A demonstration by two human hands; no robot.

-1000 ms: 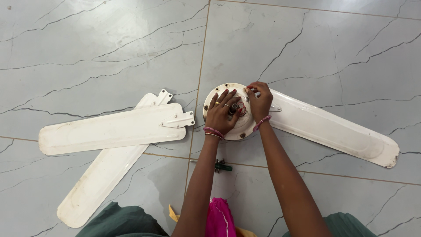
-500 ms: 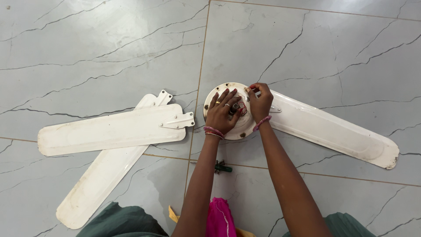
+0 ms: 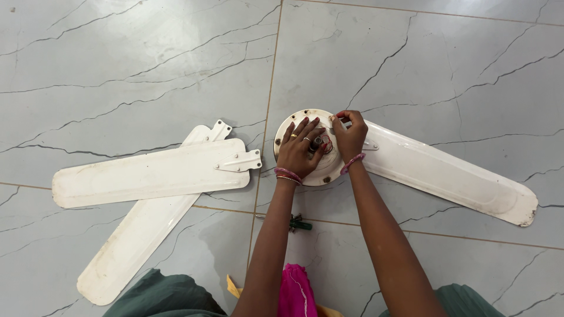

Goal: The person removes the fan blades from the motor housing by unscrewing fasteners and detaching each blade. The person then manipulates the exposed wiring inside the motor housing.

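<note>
Just right of the frame's centre, the round white fan motor housing (image 3: 305, 147) lies flat on the grey tiled floor (image 3: 147, 64), with the left hand (image 3: 298, 151) spread open and pressed on top of it, seemingly to keep it from turning. The right hand (image 3: 351, 136) curls at the housing's upper right rim, fingertips pinched together on something too small to make out, where the attached blade (image 3: 446, 173) joins. Both forearms rise from the bottom edge; two loose blades (image 3: 147, 176) and a green-handled screwdriver (image 3: 298, 223) lie aside, left and below.
</note>
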